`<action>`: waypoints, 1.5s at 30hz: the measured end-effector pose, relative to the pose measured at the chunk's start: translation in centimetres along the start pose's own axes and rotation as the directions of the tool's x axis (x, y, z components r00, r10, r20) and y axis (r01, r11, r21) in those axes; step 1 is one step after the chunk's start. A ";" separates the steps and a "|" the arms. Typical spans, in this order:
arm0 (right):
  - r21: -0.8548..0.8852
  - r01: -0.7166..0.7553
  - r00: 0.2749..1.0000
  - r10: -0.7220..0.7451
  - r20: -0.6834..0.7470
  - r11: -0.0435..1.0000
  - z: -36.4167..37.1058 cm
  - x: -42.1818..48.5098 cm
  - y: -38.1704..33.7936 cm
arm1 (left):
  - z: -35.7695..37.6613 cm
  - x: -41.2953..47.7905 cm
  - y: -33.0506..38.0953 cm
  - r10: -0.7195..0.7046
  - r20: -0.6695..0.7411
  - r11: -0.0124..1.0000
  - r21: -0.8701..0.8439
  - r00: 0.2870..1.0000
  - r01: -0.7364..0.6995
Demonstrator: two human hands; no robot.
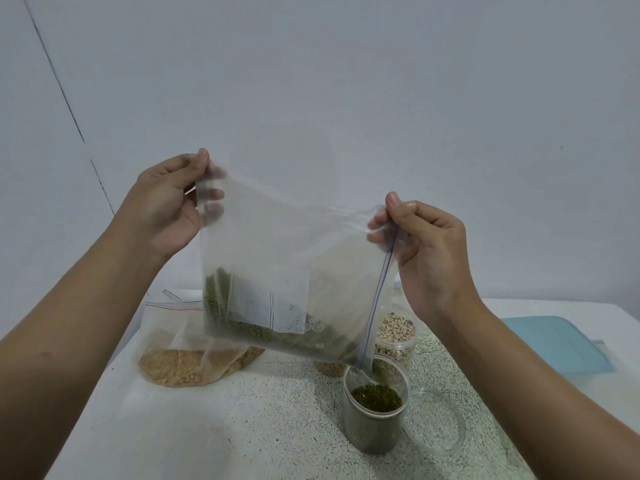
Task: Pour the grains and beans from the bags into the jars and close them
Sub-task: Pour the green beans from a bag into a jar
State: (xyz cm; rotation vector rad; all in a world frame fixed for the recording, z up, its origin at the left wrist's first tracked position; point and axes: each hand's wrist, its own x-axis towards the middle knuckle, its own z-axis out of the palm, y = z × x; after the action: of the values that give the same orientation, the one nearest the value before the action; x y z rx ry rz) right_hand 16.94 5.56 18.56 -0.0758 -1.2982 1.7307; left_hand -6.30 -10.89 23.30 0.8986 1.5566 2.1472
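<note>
- Our left hand (166, 199) is raised at the left. Its thumb and curled fingers pinch one upper corner of the zip bag (277, 251).
- Our right hand (426, 251) sits lower, at the right. Its thumb and fingers pinch the other upper corner, at the top end of the zip strip (381, 289).
- We hold the zip bag clear of the table (242, 431), with its left corner higher than its right. The zip strip, a blue and red line, runs down the bag's right edge.
- Inside the bag, the green beans (277, 336) lie heaped along the low edge and slope toward the low right corner.
- That corner dips into the mouth of the open jar (375, 434), which stands upright on the table and is partly filled with the same beans. We cannot tell whether beans are flowing.
- Next to the jar, on its right, the clear lid (436, 427) lies flat on the table. We cannot tell whether the two touch.
- Behind the open jar stands a second jar (394, 337) holding pale beans.
- Left of it, a third jar (327, 368) with brown contents is mostly hidden by the bag.
- At the left of the table lies a bag of tan grain (180, 358).
- At the far right lies a flat blue tray (554, 344).
</note>
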 end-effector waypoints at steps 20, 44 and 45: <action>-0.016 0.003 1.000 -0.003 -0.014 1.000 -0.2 -0.1 -0.2 | 0.2 -0.2 0.2 0.003 -0.001 1.000 0.017 1.000 -0.003; 0.024 0.016 1.000 -0.015 -0.009 1.000 -0.2 -0.3 -0.5 | 0.7 -0.2 0.3 0.002 0.007 1.000 0.002 1.000 -0.002; 0.023 0.016 1.000 -0.016 -0.009 1.000 -0.2 -0.3 -0.6 | 0.7 -0.2 0.4 0.003 0.005 1.000 0.002 1.000 -0.003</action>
State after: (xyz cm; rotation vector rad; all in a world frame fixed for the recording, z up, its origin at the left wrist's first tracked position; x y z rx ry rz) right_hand 17.56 5.52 18.82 -0.0591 -1.2694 1.7292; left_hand -5.65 -10.65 23.72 0.9074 1.5562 2.1444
